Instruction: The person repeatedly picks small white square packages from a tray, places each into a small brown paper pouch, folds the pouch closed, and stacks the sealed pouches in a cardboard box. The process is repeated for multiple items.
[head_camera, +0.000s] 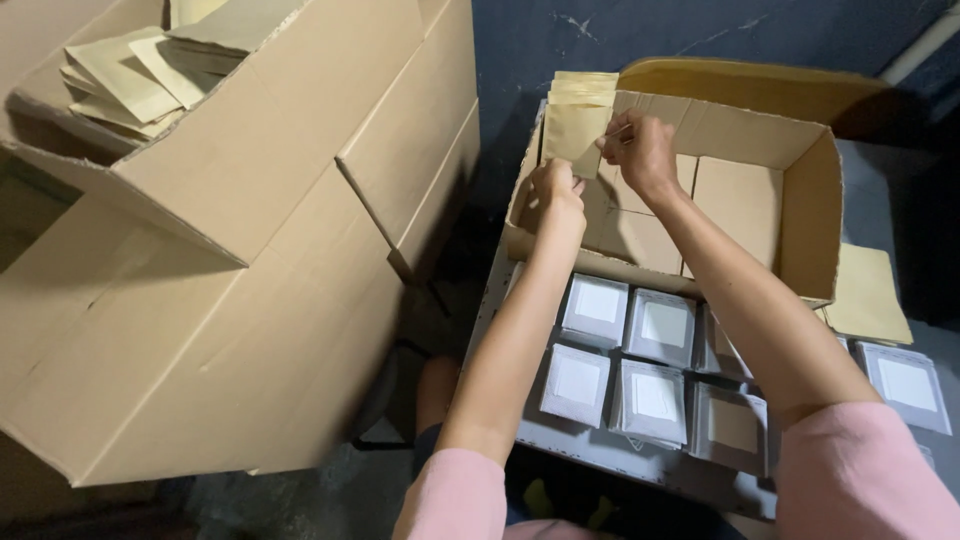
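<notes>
Upper centre of the frame, both hands meet over an open cardboard box (800, 215) that sits on a grey tray (610, 450). The left hand (558, 192) is closed on the lower edge of a stack of brown paper envelopes (577, 120), fingers curled tight on it. The right hand (640, 150) pinches the stack's right edge between thumb and fingertips, so the envelopes stand upright at the box's far left corner, above its rim. Below the box, lower centre, rows of silver pouches with pale square windows (655, 360) lie side by side on the tray. A loose brown envelope (868, 295) rests just right of the box. At upper left, a large tilted carton (260, 250) holds more brown envelopes (130, 80). Pink sleeves (860, 480) cover both upper arms.
</notes>
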